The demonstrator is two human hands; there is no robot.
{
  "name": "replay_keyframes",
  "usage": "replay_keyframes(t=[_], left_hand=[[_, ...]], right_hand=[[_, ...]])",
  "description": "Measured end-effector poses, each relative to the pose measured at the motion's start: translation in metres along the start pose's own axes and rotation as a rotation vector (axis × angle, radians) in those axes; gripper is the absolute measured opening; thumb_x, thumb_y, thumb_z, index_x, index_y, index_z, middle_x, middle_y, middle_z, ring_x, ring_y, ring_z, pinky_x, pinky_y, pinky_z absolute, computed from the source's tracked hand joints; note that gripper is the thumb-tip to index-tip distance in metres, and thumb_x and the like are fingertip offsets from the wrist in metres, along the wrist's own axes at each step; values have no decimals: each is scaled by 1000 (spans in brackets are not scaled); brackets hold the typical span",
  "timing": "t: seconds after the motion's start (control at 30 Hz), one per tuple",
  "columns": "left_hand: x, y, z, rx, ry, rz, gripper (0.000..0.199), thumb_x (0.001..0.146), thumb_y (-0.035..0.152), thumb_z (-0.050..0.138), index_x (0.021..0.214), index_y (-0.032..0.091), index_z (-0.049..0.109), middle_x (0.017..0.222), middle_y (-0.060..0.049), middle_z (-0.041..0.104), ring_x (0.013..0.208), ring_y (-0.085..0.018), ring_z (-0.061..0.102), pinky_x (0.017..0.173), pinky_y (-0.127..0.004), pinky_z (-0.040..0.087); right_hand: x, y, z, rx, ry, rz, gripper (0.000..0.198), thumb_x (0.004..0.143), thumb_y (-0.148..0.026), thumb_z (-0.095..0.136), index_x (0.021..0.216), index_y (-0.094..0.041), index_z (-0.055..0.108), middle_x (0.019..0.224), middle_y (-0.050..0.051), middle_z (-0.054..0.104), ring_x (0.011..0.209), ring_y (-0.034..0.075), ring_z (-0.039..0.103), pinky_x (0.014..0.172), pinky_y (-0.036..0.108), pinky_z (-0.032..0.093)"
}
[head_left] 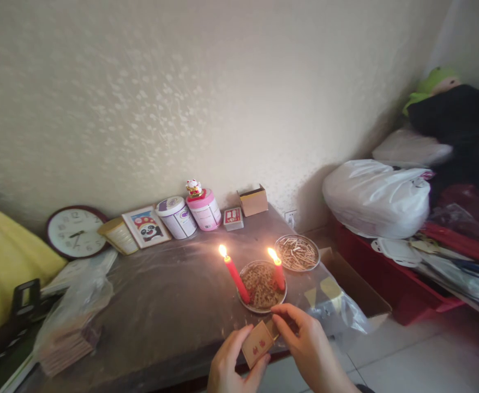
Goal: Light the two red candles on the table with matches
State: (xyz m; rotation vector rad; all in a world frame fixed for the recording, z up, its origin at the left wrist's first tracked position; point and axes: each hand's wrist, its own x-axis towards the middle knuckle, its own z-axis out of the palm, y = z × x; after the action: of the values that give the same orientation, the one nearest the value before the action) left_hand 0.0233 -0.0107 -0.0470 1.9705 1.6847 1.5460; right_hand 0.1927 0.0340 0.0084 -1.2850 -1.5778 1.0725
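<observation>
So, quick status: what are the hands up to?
Left hand holds matchbox. Right hand pinching at its end. Two lit candles close ahead.

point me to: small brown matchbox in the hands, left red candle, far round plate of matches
Small brown cardboard matchbox (257, 344): head view, on its printed face.
Left lit red candle (236, 279): head view, mid-shaft.
Far round metal plate of matches (317, 256): head view, on its right rim.
</observation>
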Motion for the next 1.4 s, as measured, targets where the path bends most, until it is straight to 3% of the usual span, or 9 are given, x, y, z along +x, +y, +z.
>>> replay_keyframes(t=[0.17,0.27,0.47,0.57,0.73,0.93,1.4], left_hand=[[4,4,-4,-46,-3,-95,38,68,27,72,106,30,66,97,-2,75,85,-21,70,77,-27,53],[5,7,-5,-101,-25,-233,36,66,27,71,102,29,68,99,-4,75,88,-24,69,81,-31,53],[11,16,-6,-487,-90,-565,40,66,35,72,102,19,65,99,-11,74,84,-25,70,77,-33,54],[18,27,-9,-617,-46,-643,44,63,39,77,98,18,64,94,-11,74,78,-24,70,73,-34,55],[23,38,-11,-692,-19,-678,46,60,41,80,96,18,62,83,-9,75,75,-24,70,71,-34,55],[19,31,-8,-695,-20,-648,52,60,44,80,101,16,61,92,-13,73,81,-25,69,73,-34,55],[17,26,-6,-786,-78,-735,60,60,44,81,107,15,57,94,-16,75,86,-32,70,78,-44,55]], right_hand=[[4,0,-5,34,15,18,22,89,-33,53,96,-18,67,82,3,73,74,21,65,67,28,48],[6,1,-5,109,-13,58,22,87,-34,53,96,-17,66,81,4,73,75,21,65,67,28,48],[4,0,-5,116,-103,69,18,85,-26,50,86,-18,65,66,0,66,59,17,58,53,25,41],[1,-4,-7,20,-138,-8,19,83,-18,48,82,-19,66,72,1,68,64,17,60,58,25,43],[-2,-13,-11,-132,-198,-115,22,84,-12,46,76,-19,66,75,1,67,68,17,60,63,26,44],[-2,-13,-11,-181,-182,-238,17,81,-5,49,80,-20,57,82,0,60,71,16,59,65,25,46],[0,-9,-13,-204,-228,-237,22,84,-7,52,79,-19,69,87,3,65,77,16,63,70,24,49]])
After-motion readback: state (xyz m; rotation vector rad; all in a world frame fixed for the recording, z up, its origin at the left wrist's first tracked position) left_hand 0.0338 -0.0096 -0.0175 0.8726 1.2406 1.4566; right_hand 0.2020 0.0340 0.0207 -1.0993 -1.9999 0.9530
